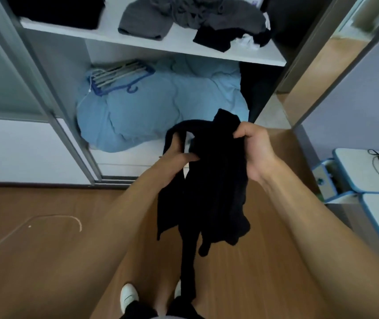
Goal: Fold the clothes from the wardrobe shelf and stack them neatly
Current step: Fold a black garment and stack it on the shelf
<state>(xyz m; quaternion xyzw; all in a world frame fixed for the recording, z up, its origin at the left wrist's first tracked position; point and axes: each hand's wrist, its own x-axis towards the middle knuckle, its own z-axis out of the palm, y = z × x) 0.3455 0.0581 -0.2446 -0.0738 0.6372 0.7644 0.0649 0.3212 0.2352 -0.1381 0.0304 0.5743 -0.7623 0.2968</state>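
I hold a black garment (209, 180) in front of the wardrobe shelf (161, 43), below and nearer to me than its white front edge. My right hand (256, 148) is clenched around a bunched upper corner, the fingers curled tight into soft, matte fabric. My left hand (178, 157) is pushed through a looped opening, thumb pressed onto the cloth, so both hands grip it. The garment hangs limp in long uneven folds toward the wooden floor (46, 261).

On the shelf lies a rumpled heap of grey clothes (184, 14), thick and knit-looking, with a small black piece (213, 39) at its near right edge. At the shelf's left end sits a flat black folded stack (57, 10). Under the shelf, a puffy pale-blue duvet (161, 104) carries a bundle of blue-tipped hangers (119, 74).
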